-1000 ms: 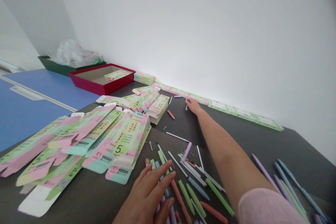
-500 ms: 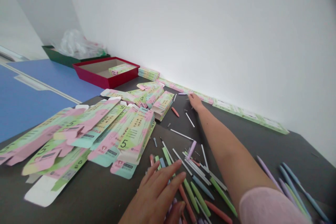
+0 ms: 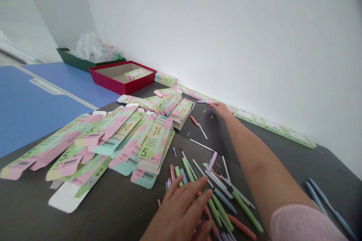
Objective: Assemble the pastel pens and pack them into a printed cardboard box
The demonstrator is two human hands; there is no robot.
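My left hand (image 3: 183, 211) lies spread over a loose heap of pastel pens and pen barrels (image 3: 217, 192), touching them and gripping none that I can see. My right hand (image 3: 222, 110) rests flat on the dark table (image 3: 283, 154) at the far end, with a pink sleeve (image 3: 304, 224) on that arm. Tiny pen parts and a lilac pen (image 3: 201, 101) lie just beyond its fingertips. A thin white tube (image 3: 201, 145) lies below that forearm. Flat pink-and-green cardboard box blanks (image 3: 127, 143) spread left of the pens.
A folded box stack (image 3: 181, 113) stands at the pile's far end. More blanks (image 3: 271, 125) line the wall. A red tray (image 3: 118, 84) holds a box, and a green tray (image 3: 76, 64) holds a plastic bag (image 3: 93, 47). Blue boards (image 3: 42, 113) lie left; blue pens (image 3: 325, 207) lie right.
My right hand has slid rightward along the far table edge, away from the lilac pen. The whole view has shifted, with the table contents moving rightward in the picture. My left hand stays on the pens.
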